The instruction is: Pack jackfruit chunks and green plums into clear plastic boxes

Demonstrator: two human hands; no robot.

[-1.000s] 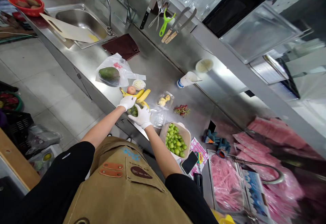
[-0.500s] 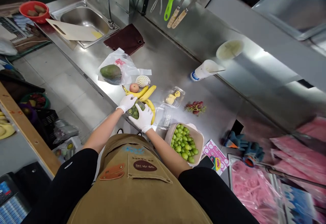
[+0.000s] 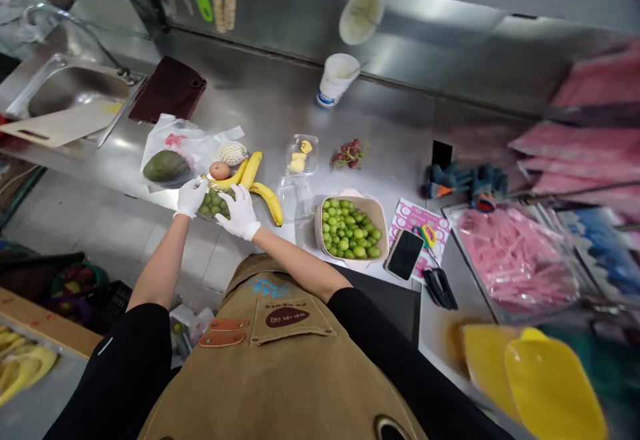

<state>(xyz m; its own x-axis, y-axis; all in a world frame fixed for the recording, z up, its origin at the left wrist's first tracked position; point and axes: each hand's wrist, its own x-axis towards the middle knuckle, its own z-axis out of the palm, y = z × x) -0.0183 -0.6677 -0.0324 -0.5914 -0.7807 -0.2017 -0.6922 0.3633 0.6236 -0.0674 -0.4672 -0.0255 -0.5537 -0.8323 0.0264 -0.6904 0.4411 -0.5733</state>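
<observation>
Both my hands wear white gloves. My left hand [image 3: 191,196] and my right hand [image 3: 240,212] press on either side of a small clear box of green fruit [image 3: 214,203] at the front edge of the steel counter [image 3: 280,110]. Fingers of both hands curl onto the box. Bananas [image 3: 255,177] lie just behind it, with an apple [image 3: 220,171] and a netted fruit [image 3: 233,153]. A beige tub of green fruit [image 3: 351,228] stands to the right, beside an empty clear box [image 3: 294,197].
A mango on a plastic bag [image 3: 167,165], a brown cloth [image 3: 167,90], sink [image 3: 70,87] and cutting board [image 3: 55,125] lie left. A white cup [image 3: 335,79], grapes [image 3: 347,155], phone [image 3: 405,254], gloves [image 3: 457,180], pink packets [image 3: 510,257] and yellow scoops [image 3: 543,377] are right.
The view has swung right and the scene shifted left. My hands stay on the small box of green fruit in the same grip.
</observation>
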